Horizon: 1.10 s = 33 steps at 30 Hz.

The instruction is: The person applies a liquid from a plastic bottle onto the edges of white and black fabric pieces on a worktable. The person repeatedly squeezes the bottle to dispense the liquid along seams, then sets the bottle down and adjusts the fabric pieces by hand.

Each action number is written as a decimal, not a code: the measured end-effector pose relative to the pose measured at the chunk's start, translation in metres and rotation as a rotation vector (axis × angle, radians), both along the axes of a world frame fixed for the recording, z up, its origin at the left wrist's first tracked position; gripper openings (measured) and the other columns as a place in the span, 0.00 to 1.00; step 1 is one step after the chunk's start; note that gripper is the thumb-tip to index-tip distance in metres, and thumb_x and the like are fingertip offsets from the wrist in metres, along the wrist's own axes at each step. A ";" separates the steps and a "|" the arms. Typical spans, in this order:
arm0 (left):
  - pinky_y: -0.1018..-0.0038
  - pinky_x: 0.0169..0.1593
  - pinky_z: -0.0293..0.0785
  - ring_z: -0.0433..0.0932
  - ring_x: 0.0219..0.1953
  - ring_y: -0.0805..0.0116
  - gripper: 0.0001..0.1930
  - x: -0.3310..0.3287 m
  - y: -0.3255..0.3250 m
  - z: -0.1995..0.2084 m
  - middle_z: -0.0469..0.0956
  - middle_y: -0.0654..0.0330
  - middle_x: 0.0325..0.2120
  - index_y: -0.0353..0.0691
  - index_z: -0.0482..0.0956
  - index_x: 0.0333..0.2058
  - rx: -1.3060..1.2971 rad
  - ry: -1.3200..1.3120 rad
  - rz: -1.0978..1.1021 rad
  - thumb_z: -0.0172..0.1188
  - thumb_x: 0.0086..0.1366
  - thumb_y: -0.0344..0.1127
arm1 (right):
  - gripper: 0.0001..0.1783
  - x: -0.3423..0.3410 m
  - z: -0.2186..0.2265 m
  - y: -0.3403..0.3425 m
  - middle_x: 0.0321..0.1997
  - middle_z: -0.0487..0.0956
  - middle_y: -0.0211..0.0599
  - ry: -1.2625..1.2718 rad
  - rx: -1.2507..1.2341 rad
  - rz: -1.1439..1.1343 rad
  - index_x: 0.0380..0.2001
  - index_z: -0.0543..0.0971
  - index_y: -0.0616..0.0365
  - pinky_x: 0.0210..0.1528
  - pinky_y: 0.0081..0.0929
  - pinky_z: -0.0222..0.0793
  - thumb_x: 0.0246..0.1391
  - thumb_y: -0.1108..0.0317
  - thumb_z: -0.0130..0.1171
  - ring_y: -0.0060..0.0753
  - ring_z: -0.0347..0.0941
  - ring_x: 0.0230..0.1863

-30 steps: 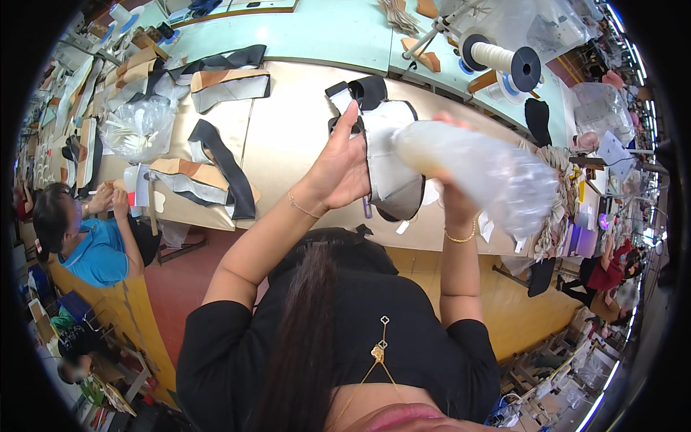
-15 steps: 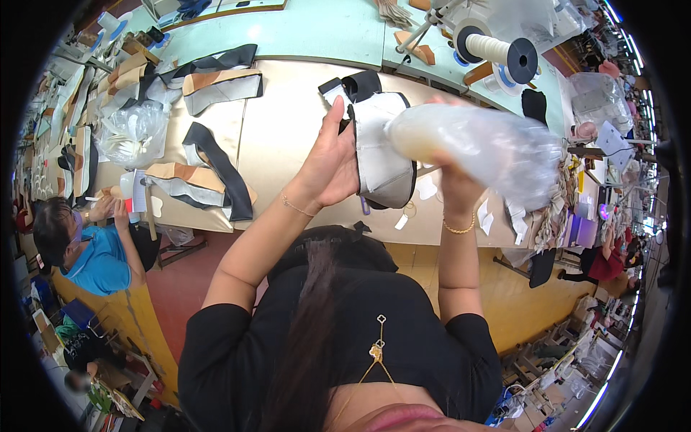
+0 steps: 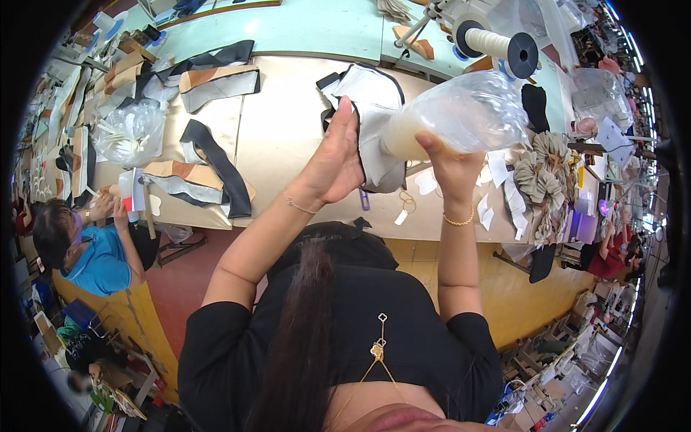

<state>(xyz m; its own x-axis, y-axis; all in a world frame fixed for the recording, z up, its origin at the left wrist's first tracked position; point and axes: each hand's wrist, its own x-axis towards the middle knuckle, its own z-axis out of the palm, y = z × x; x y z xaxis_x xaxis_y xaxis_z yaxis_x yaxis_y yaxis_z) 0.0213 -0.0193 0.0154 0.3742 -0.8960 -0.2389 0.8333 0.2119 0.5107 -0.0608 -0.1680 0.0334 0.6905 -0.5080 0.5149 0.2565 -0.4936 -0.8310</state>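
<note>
My left hand (image 3: 335,162) has its palm against a sewn shoe-upper-like piece (image 3: 373,93), grey-white inside with black edging. The thumb points up along the piece's left edge. The other fingers are hidden behind the piece, which curves open toward my right. My right hand (image 3: 455,162) is wrapped around a crinkled, translucent plastic bottle (image 3: 461,108) with a cloudy, yellowish lower part. The bottle lies tilted, its narrow end against the piece's inner side and its wide end up to the right. What the bottle's tip touches is hidden.
Other cut strips (image 3: 219,86) and a clear bag (image 3: 129,133) lie left on the beige table (image 3: 281,83). A thread spool (image 3: 497,43) stands at back right, fabric bundles (image 3: 551,162) below it. A purple-handled tool (image 3: 365,199) lies near the front. A co-worker in blue (image 3: 101,252) sits left.
The bottle has swung upward and to the left, and my right hand's thumb now shows on it. The sewn piece has tilted and shifted up slightly in my left hand.
</note>
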 end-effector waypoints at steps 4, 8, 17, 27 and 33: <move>0.58 0.62 0.54 0.57 0.62 0.59 0.46 0.000 0.000 0.001 0.55 0.56 0.61 0.46 0.45 0.64 0.019 -0.036 -0.002 0.30 0.57 0.74 | 0.24 0.006 0.001 0.003 0.35 0.80 0.38 0.034 0.040 0.029 0.36 0.78 0.65 0.39 0.26 0.72 0.35 0.66 0.74 0.29 0.77 0.36; 0.58 0.62 0.53 0.56 0.62 0.58 0.47 0.000 0.003 0.001 0.55 0.55 0.61 0.45 0.45 0.64 0.009 0.006 0.011 0.31 0.56 0.75 | 0.25 0.010 0.002 0.003 0.37 0.79 0.37 0.095 0.090 0.034 0.40 0.76 0.66 0.41 0.24 0.70 0.39 0.64 0.72 0.28 0.74 0.38; 0.56 0.63 0.50 0.54 0.63 0.56 0.48 0.005 0.003 -0.005 0.53 0.55 0.62 0.45 0.48 0.63 -0.129 0.100 0.022 0.30 0.55 0.76 | 0.24 0.012 -0.005 0.008 0.36 0.79 0.36 -0.017 0.257 0.036 0.39 0.76 0.67 0.42 0.23 0.70 0.42 0.61 0.70 0.27 0.74 0.38; 0.56 0.63 0.50 0.54 0.63 0.54 0.44 0.010 -0.001 -0.002 0.54 0.52 0.61 0.44 0.49 0.63 -0.132 0.125 0.136 0.30 0.58 0.73 | 0.24 -0.018 0.007 -0.005 0.34 0.79 0.38 -0.042 0.091 -0.059 0.38 0.76 0.64 0.45 0.28 0.71 0.40 0.61 0.71 0.31 0.76 0.38; 0.55 0.62 0.51 0.53 0.63 0.55 0.46 0.005 0.001 0.002 0.53 0.53 0.62 0.46 0.46 0.64 -0.114 0.078 0.081 0.30 0.56 0.75 | 0.37 -0.021 -0.025 0.000 0.52 0.70 0.52 0.087 -0.005 0.036 0.53 0.61 0.67 0.55 0.41 0.66 0.43 0.66 0.68 0.46 0.68 0.54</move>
